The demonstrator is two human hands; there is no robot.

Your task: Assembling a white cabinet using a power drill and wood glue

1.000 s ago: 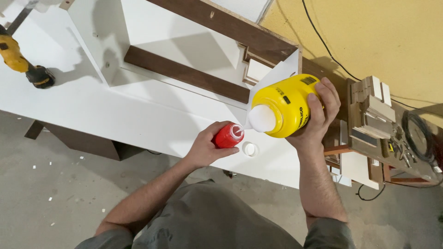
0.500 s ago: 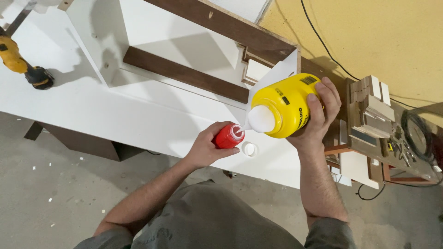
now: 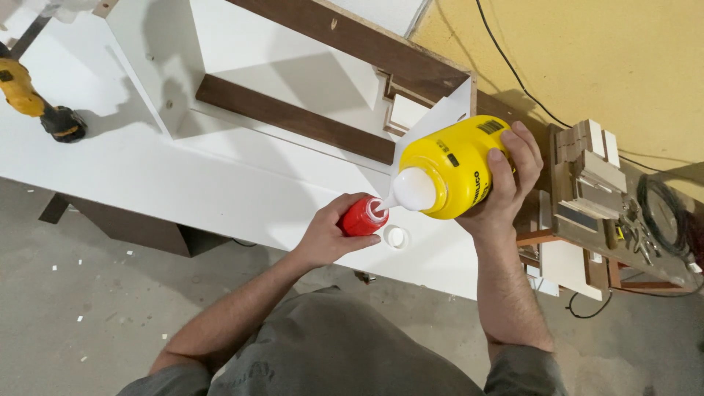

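Note:
My right hand [image 3: 506, 191] grips a large yellow glue bottle [image 3: 447, 165], tipped over so its white nozzle points down and left. The nozzle tip sits at the mouth of a small red bottle [image 3: 361, 217], which my left hand [image 3: 326, 235] holds upright on the white board [image 3: 183, 183]. A small white cap [image 3: 395, 237] lies on the board just right of the red bottle, under the yellow one.
A white cabinet frame with dark wood strips [image 3: 293, 121] lies on the board behind my hands. A yellow cordless drill [image 3: 33, 103] rests at the far left. Stacked wood offcuts [image 3: 587, 176] and a coiled black cable [image 3: 664, 220] sit at right. Grey floor lies below.
The yellow bottle has tilted lower and its nozzle has come down onto the mouth of the red bottle. Both hands have otherwise stayed in place.

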